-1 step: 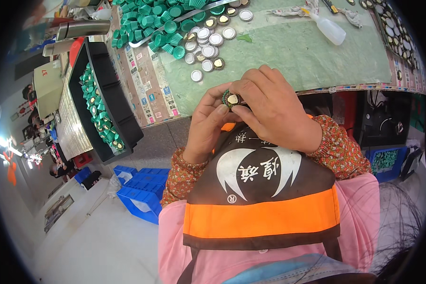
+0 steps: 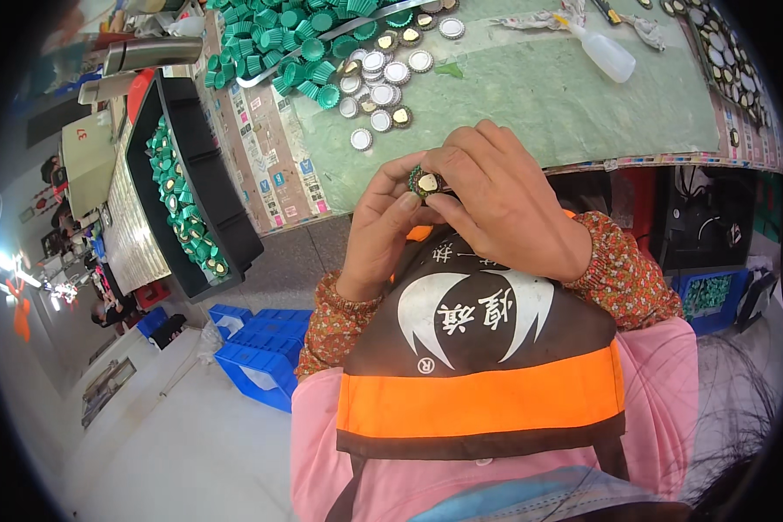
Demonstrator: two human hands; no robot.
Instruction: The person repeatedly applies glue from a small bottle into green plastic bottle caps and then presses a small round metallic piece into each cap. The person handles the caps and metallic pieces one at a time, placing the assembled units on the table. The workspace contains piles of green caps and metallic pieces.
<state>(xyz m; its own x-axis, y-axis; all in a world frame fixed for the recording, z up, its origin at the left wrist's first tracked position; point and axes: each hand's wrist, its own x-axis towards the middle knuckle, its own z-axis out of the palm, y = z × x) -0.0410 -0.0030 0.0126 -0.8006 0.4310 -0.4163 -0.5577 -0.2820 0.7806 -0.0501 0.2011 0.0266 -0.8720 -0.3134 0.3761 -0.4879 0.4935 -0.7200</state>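
Observation:
Close to the table's near edge, both hands meet over a small round crimped cap point(image 2: 427, 184), dark inside and green at the rim, with a pale gold patch in its middle. My left hand point(image 2: 381, 224) pinches it from the left between thumb and fingers. From the right, my right hand point(image 2: 503, 198) closes its thumb and bent fingers at the cap's edge, partly hiding it. Beyond the hands lie loose crimped caps point(image 2: 381, 120) with white or gold insides. Further left is a heap of green fluted cups point(image 2: 309, 50), crossed by a thin pale curved strip.
A black bin point(image 2: 213, 165) with green pieces stands left of the table. A white squeeze bottle point(image 2: 607, 56) lies far right on the green mat point(image 2: 513, 104), near a tray of caps point(image 2: 739, 74). Blue crates point(image 2: 265, 352) sit on the floor at left.

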